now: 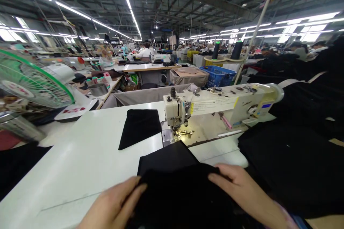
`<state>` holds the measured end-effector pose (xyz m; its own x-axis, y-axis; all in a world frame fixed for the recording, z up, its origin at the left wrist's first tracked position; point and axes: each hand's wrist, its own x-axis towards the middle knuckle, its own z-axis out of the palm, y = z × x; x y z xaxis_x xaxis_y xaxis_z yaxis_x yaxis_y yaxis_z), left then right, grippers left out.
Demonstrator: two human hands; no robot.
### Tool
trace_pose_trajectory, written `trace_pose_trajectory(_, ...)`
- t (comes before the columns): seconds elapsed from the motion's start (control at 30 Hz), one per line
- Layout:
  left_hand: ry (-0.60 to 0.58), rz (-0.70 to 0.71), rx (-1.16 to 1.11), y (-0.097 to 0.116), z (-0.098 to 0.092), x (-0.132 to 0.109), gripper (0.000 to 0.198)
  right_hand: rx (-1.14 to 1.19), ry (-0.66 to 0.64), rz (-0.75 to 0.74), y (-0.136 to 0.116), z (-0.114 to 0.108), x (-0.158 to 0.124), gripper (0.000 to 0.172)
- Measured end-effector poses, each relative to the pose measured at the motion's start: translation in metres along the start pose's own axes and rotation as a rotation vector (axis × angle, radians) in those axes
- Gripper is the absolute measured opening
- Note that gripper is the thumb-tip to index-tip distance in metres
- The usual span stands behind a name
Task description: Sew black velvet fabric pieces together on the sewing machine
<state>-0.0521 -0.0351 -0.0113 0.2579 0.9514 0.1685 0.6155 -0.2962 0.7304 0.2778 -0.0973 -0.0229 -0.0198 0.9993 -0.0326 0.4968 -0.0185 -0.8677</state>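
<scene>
Both hands hold a piece of black fabric [182, 193] at the front edge of the white sewing table [80, 157]. My left hand [115, 200] pinches its left edge between thumb and fingers. On the opposite edge, my right hand [239, 186] grips the cloth the same way. The far corner of a stiffer-looking black panel [169, 157] shows beyond the fabric, pointing at the sewing machine [209, 103]. A lit needle area [182, 132] lies just past that corner. Another black fabric piece [141, 127] rests flat left of the machine head.
A green-rimmed fan [34, 82] stands at the left, near a metal flask [18, 125]. Black cloth [295, 161] is heaped on the right. Behind the machine are thread cones [236, 50], a blue basket [219, 75] and a thread stand pole [254, 39].
</scene>
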Motion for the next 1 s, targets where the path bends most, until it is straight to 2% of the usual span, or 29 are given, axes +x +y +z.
trace_pose_trajectory(0.07,-0.119,-0.052,0.285,-0.002,0.012,0.023,0.023,-0.059,0.088,-0.052,0.009,0.020,0.030,0.036)
trace_pose_trajectory(0.17,-0.215,-0.136,0.704,-0.004,0.027,0.049,0.029,-0.115,0.172,-0.165,0.018,0.048,0.072,0.024)
trace_pose_trajectory(0.3,-0.176,-0.153,0.817,-0.015,0.033,0.058,0.022,-0.136,0.191,-0.197,0.022,0.073,0.104,0.005)
trace_pose_trajectory(0.37,-0.136,-0.188,0.781,-0.022,0.032,0.057,0.021,-0.139,0.193,-0.184,0.024,0.079,0.110,0.009)
trace_pose_trajectory(0.43,-0.145,-0.198,0.692,-0.030,0.032,0.056,0.016,-0.125,0.195,-0.161,0.027,0.083,0.113,0.010)
trace_pose_trajectory(0.53,-0.137,-0.134,0.508,-0.037,0.038,0.054,0.011,-0.063,0.188,-0.130,0.031,0.084,0.115,0.010)
trace_pose_trajectory(0.63,0.096,0.011,0.279,-0.038,0.044,0.054,0.010,0.069,0.195,-0.124,0.031,0.080,0.114,0.008)
trace_pose_trajectory(0.7,0.264,0.118,0.125,-0.037,0.043,0.054,0.010,0.194,0.176,-0.129,0.029,0.074,0.110,0.025)
trace_pose_trajectory(0.77,0.344,0.155,0.017,-0.034,0.039,0.056,0.011,0.314,0.118,-0.132,0.027,0.067,0.106,0.038)
trace_pose_trajectory(0.87,0.313,0.122,-0.087,-0.028,0.033,0.060,0.014,0.425,0.077,-0.128,0.022,0.058,0.100,0.044)
trace_pose_trajectory(0.93,0.260,0.106,-0.130,-0.026,0.031,0.063,0.017,0.444,0.176,-0.139,0.019,0.053,0.096,0.041)
trace_pose_trajectory(1.0,0.221,0.088,-0.157,-0.024,0.032,0.065,0.016,0.414,0.345,-0.179,0.015,0.047,0.090,0.032)
